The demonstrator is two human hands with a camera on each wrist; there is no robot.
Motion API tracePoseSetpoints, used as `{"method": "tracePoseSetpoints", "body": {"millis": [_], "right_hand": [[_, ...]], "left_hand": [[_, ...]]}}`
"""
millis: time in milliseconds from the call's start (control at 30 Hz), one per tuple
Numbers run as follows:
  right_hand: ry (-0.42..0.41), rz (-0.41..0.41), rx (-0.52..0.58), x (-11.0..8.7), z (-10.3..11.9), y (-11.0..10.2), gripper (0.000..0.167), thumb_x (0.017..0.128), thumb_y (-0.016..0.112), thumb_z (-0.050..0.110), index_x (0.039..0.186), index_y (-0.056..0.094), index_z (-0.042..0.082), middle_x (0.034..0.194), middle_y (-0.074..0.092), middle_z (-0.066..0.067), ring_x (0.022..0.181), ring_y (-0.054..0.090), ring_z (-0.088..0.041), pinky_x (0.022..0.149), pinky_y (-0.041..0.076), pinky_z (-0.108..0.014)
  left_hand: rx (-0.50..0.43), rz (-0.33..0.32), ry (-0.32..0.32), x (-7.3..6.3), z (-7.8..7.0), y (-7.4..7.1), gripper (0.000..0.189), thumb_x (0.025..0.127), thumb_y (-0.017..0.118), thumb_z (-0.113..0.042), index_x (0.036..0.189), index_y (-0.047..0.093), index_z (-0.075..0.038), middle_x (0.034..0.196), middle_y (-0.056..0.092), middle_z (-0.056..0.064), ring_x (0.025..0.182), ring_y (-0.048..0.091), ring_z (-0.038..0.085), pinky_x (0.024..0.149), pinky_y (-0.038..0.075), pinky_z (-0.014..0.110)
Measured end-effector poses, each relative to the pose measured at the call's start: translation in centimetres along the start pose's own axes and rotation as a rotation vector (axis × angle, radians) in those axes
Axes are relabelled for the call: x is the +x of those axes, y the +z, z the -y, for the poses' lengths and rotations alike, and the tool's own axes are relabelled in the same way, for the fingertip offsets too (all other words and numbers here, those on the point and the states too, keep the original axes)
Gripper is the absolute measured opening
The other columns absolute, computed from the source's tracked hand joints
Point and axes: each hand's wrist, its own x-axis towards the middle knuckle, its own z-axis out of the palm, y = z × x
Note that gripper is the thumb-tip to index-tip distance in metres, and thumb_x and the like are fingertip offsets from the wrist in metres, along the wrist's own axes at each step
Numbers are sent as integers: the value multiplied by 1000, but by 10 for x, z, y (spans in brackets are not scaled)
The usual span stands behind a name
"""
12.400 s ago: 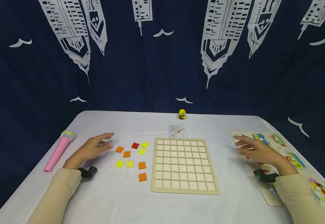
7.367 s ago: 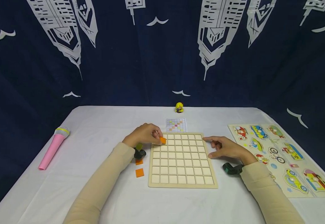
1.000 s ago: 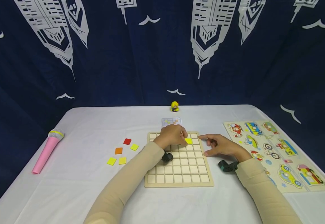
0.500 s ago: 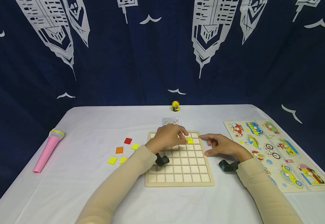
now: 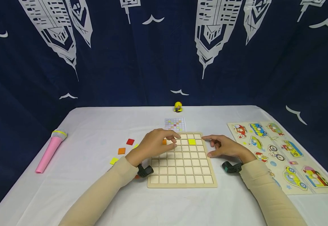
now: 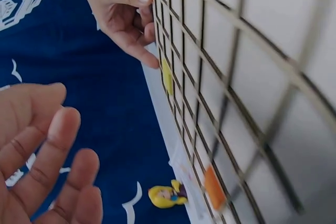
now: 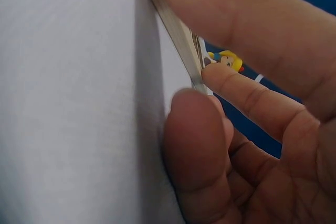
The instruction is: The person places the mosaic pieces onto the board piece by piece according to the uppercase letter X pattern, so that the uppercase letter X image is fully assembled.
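Observation:
A wooden grid board (image 5: 184, 179) lies on the white table. In its upper rows sit an orange tile (image 6: 214, 187), partly covered in the head view, and a yellow tile (image 5: 192, 142). My left hand (image 5: 154, 144) hovers over the board's left side, fingers loosely bent and holding nothing. With thumb and index finger, my right hand (image 5: 226, 148) touches the board's right edge; its other fingers are curled. Left of the board lie a red tile (image 5: 130, 142), an orange tile (image 5: 121, 151) and a yellow tile (image 5: 114, 160). My left arm hides part of the loose tiles.
A small printed card with a coloured grid (image 5: 175, 124) lies behind the board, and a yellow figurine (image 5: 178, 107) stands beyond it. The pink toy microphone (image 5: 51, 150) is at far left. At right lies a vehicle picture puzzle board (image 5: 280, 150).
The yellow tile has been let go in the board, and my left hand has moved left from it. Earlier, all tiles lay loose at left; an orange tile was also put in. Right hand stays.

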Motion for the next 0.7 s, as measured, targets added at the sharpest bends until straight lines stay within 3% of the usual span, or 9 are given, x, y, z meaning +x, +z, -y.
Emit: {"method": "tracePoseSetpoints", "body": {"millis": [267,467,700], "right_hand": [[12,-3,-15,0,1,-1,76,89,87,4,151,48,-16,101,51,-9,73,42,-15,67,38,-27],[31,-8,-13,0,1,-1,76,88,88,4,151,49,-15,101,51,-8,74,42,-15,67,37,-27],[-7,11,17,1,-2,0,75,88,87,2,150,48,-17,101,51,-9,72,41,-14,67,38,-27]], "left_hand": [[-174,32,30,-32,24,-13,27,101,77,-14,126,77,-7,111,79,2,106,71,18,96,56,39],[-273,47,-6,-52,42,-24,20,101,76,-13,120,77,-5,111,79,5,104,69,13,94,55,37],[-325,66,-72,-69,65,-47,23,103,73,-11,124,76,-3,115,79,7,106,71,17,94,56,37]]}}
